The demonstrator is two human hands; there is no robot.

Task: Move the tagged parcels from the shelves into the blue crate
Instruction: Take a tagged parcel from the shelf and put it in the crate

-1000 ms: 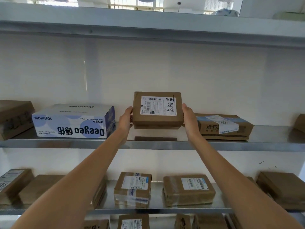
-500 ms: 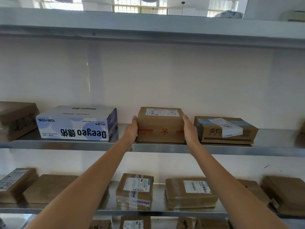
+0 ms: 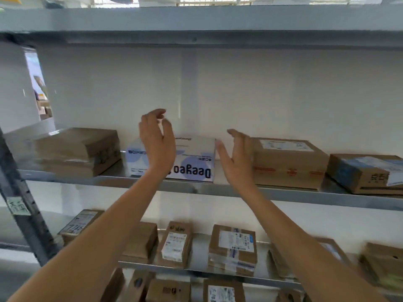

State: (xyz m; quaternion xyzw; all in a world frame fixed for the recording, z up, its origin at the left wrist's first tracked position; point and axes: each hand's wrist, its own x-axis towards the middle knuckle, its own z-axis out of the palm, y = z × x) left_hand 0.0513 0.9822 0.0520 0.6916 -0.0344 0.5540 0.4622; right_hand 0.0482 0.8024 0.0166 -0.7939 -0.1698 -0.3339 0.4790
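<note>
My left hand (image 3: 157, 142) and my right hand (image 3: 234, 158) are raised in front of the white and blue Deeygo box (image 3: 192, 164) on the upper shelf (image 3: 283, 192). Both hands are empty, with fingers apart and palms facing each other. The brown parcel with a red mark (image 3: 287, 163) lies flat on the shelf just right of my right hand. A brown parcel with blue tape (image 3: 366, 173) lies further right. A larger brown box (image 3: 74, 149) sits to the left. The blue crate is out of view.
The lower shelf (image 3: 196, 267) carries several labelled brown parcels, among them one with a white label (image 3: 233, 247) and a narrow one (image 3: 175, 244). More parcels lie below. A dark metal upright (image 3: 21, 199) stands at the left edge.
The brown parcel was held up, then set flat on the upper shelf. Both hands let go of it and moved left to the white and blue box. The view swung left.
</note>
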